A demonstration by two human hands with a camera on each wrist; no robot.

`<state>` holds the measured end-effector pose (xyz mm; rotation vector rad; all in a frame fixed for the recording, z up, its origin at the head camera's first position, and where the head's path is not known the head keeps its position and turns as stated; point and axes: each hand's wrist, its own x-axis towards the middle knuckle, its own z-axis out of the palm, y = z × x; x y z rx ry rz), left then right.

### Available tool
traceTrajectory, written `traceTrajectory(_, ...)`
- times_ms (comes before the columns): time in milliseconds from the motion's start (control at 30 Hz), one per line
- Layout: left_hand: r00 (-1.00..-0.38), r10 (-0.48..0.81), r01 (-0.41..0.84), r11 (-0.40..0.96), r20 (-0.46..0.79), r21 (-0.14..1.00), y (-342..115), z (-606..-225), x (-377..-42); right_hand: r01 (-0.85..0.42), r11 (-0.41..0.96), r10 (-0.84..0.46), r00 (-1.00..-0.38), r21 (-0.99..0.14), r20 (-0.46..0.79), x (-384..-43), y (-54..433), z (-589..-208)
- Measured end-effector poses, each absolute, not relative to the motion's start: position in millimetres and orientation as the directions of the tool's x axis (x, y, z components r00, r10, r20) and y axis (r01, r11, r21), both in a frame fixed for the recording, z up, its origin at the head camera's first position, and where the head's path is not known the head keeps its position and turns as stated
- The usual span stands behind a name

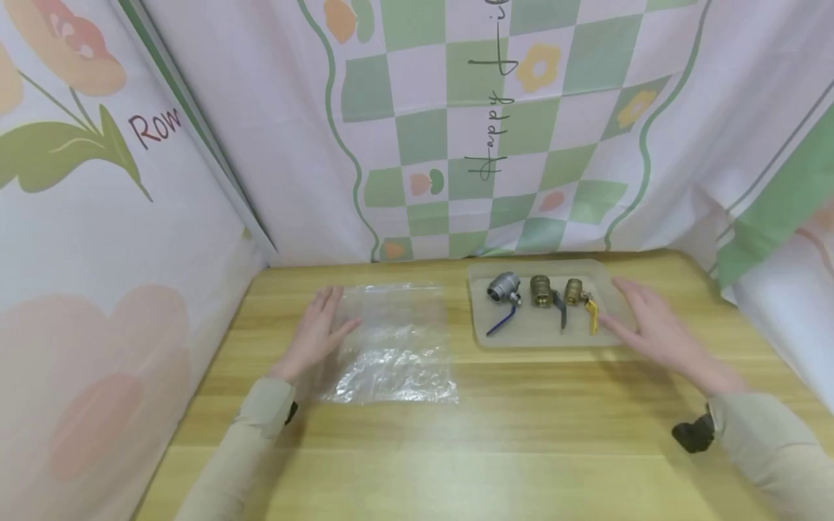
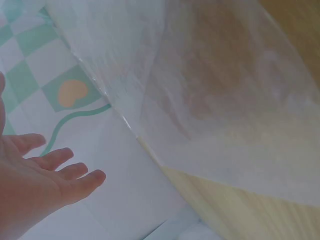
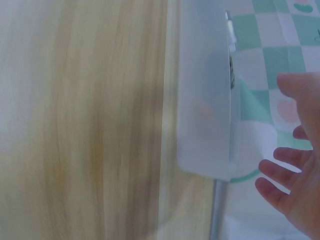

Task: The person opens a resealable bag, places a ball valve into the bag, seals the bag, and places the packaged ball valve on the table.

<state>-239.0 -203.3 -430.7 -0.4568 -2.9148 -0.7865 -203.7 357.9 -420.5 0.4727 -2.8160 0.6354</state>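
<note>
1. Three lever-handle ball valves (image 1: 541, 289) lie in the translucent plastic tray (image 1: 528, 329), left of the right hand (image 1: 664, 333).
2. Fingers of the right hand are spread beside the tray's right end.
3. Left hand (image 1: 316, 333): thumb spread from fingers; clear plastic bag (image 1: 397, 347) lies immediately right; contact indeterminable.

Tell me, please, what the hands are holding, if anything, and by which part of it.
Nothing is held: the left hand is near the clear bag, the right hand near the tray.
</note>
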Motion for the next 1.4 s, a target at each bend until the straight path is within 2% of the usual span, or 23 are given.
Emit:
traceTrajectory(200, -0.951, 0.259, 0.308, 0.799, 0.166, 0.516, -202, -431, -243, -0.359, 0.832, -0.261, -0.926, -0.423, 0.273, -197, 343, -417)
traceTrajectory(533, -0.95, 0.272, 0.312, 0.785, 0.154, 0.535, -200, -435, -253, -0.448, 0.784, -0.326, -0.886, -0.429, 0.329, -190, 309, -417)
traceTrajectory(700, -0.937, 0.3, 0.348, 0.786, 0.178, 0.511, -196, -433, -256, -0.476, 0.756, -0.342, -0.873, -0.45, 0.348, -186, 294, -416)
traceTrajectory(900, -0.936, 0.312, 0.351, 0.8, 0.162, 0.487, -192, -434, -259, -0.489, 0.714, -0.363, -0.87, -0.501, 0.332, -182, 279, -414)
traceTrajectory(1133, -0.94, 0.32, 0.331, 0.769, 0.118, 0.546, -188, -436, -264, -0.525, 0.672, -0.423, -0.851, -0.522, 0.312, -177, 261, -412)
traceTrajectory(1400, -0.944, 0.315, 0.311, 0.764, 0.093, 0.566, -186, -437, -270, -0.523, 0.63, -0.475, -0.844, -0.573, 0.249, -170, 241, -413)
